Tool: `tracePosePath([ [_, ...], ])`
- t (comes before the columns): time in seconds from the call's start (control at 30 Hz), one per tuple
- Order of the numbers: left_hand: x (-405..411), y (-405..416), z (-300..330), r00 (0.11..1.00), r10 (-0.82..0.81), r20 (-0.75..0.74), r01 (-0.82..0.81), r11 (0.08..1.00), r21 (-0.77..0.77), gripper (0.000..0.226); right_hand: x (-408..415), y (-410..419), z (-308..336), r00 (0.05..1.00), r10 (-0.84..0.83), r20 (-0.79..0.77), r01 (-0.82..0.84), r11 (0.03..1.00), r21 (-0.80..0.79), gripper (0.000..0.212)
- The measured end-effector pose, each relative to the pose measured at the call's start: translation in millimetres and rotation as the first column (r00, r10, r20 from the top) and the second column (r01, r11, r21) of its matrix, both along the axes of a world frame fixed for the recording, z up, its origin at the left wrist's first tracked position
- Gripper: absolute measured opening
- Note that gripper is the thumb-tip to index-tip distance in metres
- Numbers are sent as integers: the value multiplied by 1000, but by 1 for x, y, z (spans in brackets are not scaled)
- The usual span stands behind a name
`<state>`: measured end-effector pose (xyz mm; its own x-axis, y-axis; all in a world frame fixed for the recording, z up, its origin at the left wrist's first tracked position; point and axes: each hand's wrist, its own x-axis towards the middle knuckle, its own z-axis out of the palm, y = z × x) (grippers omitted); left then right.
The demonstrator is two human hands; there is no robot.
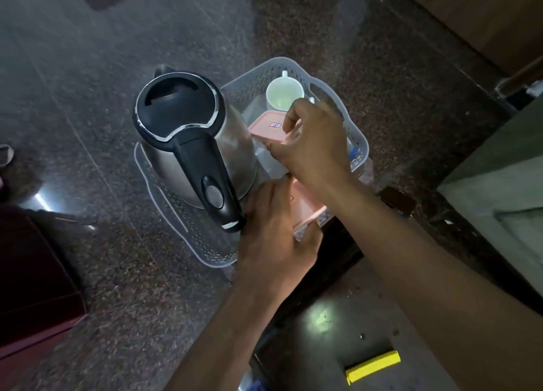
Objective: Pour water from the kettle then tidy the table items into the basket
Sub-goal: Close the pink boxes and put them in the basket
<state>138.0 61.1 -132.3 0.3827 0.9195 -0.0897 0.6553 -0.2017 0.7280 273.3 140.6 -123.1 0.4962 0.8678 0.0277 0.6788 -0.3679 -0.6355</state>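
**Kettle and boxes sit in the basket, both hands on the pink lids**

On the left, a stainless-steel electric kettle with a black lid and black handle (188,137) stands upright inside a translucent white perforated plastic basket (182,229), which rests on a speckled dark granite surface (88,96). The kettle's handle points toward the person, its lower end just beside the left hand (276,235). That hand lies at the basket's near edge, fingers curled and pressed against a clear plastic box with a pink lid (307,211); whether it actually grips the box cannot be told. Further right and further back, the right hand (314,143) pinches the corner of a second pink-lidded box (269,126) between thumb and fingers, holding it inside the basket. Behind this box a white ceramic mug (284,93) stands upright in the basket's far corner. Low on the right, well apart from the basket, lies a yellow oblong object (372,366).
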Motion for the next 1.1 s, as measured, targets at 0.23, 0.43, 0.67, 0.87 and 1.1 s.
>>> tracePosePath([
  [0.23, 4, 5, 0, 1000, 1, -12, -1, 998, -57, 56, -11, 25, -12, 998, 30, 58, -25, 996, -86, 31],
  [0.43, 6, 5, 0, 999, 29, 41, -26, 997, -73, 51, -16, 44, -15, 994, 55, 92, -39, 986, -163, 22],
  [0.67, 6, 8, 1, 999, 29, 37, -25, 995, -99, 53, -18, 44, -19, 998, 34, -54, -41, 989, -143, 27],
  [0.87, 6, 8, -1, 999, 20, 36, -16, 995, -102, 65, -16, 45, -13, 989, 69, -128, -97, 969, -229, 34],
  [1.1, 7, 7, -4, 995, 60, 79, -56, 997, -49, 77, 12, 31, 7, 958, 176, -225, -241, 921, -306, 37],
])
